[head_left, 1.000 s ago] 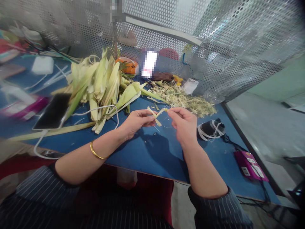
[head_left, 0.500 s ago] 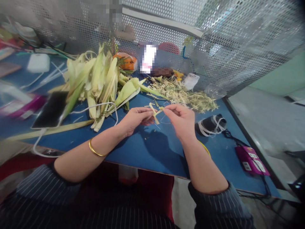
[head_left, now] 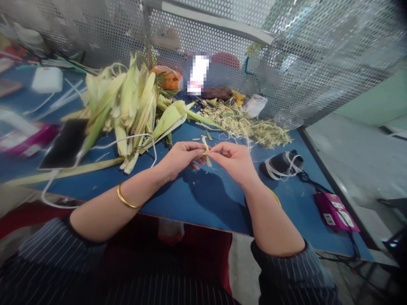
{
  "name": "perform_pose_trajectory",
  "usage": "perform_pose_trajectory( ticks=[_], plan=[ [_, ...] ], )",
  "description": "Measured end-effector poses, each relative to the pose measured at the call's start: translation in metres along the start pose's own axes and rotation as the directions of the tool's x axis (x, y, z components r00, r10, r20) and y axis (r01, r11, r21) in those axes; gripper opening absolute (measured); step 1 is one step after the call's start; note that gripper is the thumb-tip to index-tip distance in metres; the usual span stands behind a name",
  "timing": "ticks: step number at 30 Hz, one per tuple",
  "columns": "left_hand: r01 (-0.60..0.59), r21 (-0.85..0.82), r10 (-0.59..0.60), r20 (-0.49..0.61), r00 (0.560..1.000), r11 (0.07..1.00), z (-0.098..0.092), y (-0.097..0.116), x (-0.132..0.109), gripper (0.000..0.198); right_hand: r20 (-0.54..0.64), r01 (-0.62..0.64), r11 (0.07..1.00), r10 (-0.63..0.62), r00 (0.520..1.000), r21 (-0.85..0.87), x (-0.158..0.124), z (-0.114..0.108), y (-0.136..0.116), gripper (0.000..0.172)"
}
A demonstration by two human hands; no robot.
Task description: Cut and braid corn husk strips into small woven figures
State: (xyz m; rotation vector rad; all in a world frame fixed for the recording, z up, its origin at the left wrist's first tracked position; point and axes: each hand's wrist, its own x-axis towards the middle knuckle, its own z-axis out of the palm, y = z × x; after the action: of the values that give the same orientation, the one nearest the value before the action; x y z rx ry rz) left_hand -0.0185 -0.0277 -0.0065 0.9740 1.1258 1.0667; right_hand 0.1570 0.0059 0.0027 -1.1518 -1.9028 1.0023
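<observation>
My left hand pinches narrow corn husk strips that cross one another, held low over the blue table. From the other side my right hand closes thumb and forefinger on the same strips, its fingertips almost meeting the left ones. Where the strips join is partly covered by the fingers. A thin pale thread lies near the hands. Left of them is a large bundle of corn husks. Behind the right hand spreads a heap of shredded husk.
A black spool wound with white cord stands right of my right hand. Farther right is a purple power strip. A phone with a white cable lies at left. An orange packet sits before the perforated metal screen.
My right hand has moved left, bringing its fingertips against the crossed husk strips at my left hand. The gap between the two hands has closed. The view has shifted slightly.
</observation>
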Motion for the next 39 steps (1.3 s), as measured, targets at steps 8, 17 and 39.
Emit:
perform_pose_trajectory(
  ticks=[8, 17, 39],
  plan=[
    [0.003, 0.018, -0.003, -0.006, 1.000, 1.000, 0.002, 0.003, -0.002, 0.015, -0.058, -0.022, 0.995, 0.016, 0.998, -0.101, -0.001, 0.000, -0.007, 0.014],
    [0.001, -0.021, 0.000, 0.052, 0.999, 1.000, -0.002, 0.002, -0.002, 0.019, -0.080, -0.052, 0.993, 0.043, 0.996, -0.109, 0.001, 0.001, -0.006, 0.013],
    [0.152, -0.293, -0.160, -0.004, 0.987, 0.944, -0.006, 0.006, 0.003, 0.007, 0.124, 0.475, 0.673, -0.499, 0.857, -0.567, 0.000, -0.013, 0.005, 0.019]
  ],
)
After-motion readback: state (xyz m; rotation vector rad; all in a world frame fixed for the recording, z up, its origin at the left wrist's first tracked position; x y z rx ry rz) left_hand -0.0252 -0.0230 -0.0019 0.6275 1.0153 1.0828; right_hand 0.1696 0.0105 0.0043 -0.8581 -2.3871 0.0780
